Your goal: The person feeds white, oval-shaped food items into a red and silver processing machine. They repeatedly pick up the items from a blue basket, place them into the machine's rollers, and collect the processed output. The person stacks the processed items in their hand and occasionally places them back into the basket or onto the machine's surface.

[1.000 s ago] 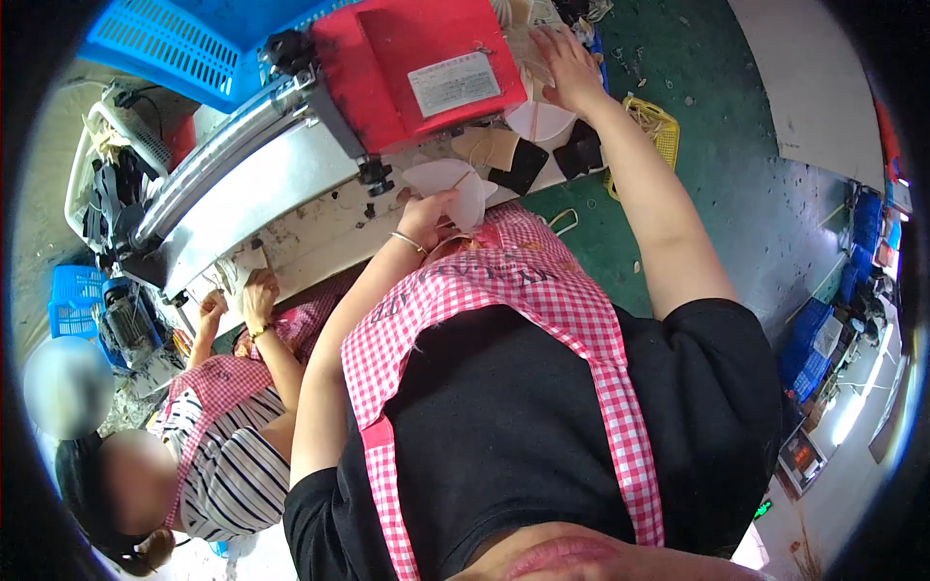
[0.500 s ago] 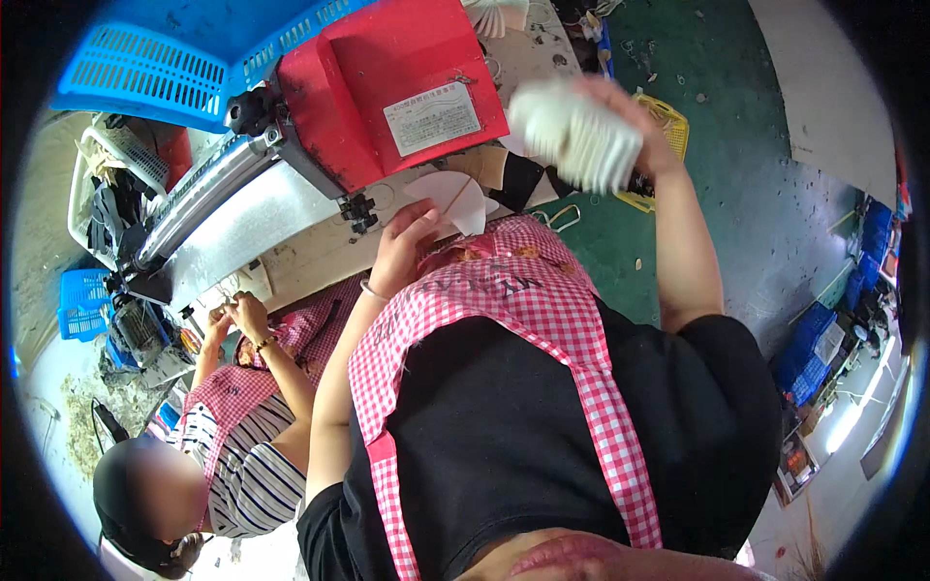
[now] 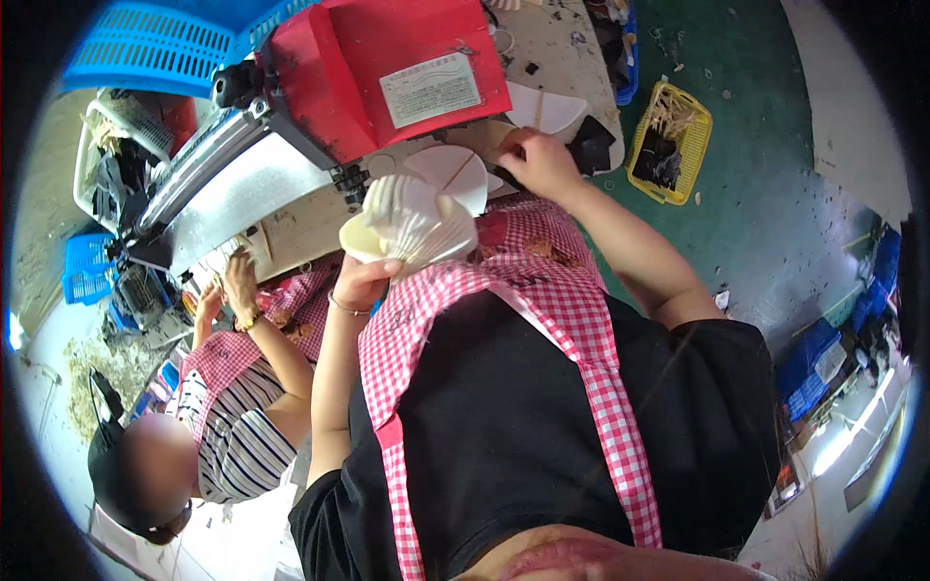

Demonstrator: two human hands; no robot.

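My left hand [image 3: 366,283] grips a stack of white, ribbed fan-shaped pieces [image 3: 418,225] by its lower edge, thumb on top, just above my red-and-white checked apron. The stack is spread into layers. Behind it on the worktable lies a white fan-shaped sheet [image 3: 457,174] with a thin brown strip along it. My right hand [image 3: 539,163] rests at the table's near edge with fingers curled together; what they hold, if anything, is hidden. Just beyond it is a second white sheet [image 3: 544,108] with a brown strip, and black pieces [image 3: 591,145] lie to its right.
A red machine [image 3: 387,73] with a metal roller [image 3: 194,179] fills the table's far left. Blue crates [image 3: 145,58] stand behind it. On the green floor at right sits a yellow basket [image 3: 699,136] with scraps. A co-worker [image 3: 242,426] in a checked apron works at my left.
The white stack has passed from my raised right hand to my left hand. My right hand has come down to the table edge. My left hand has left the sheet there.
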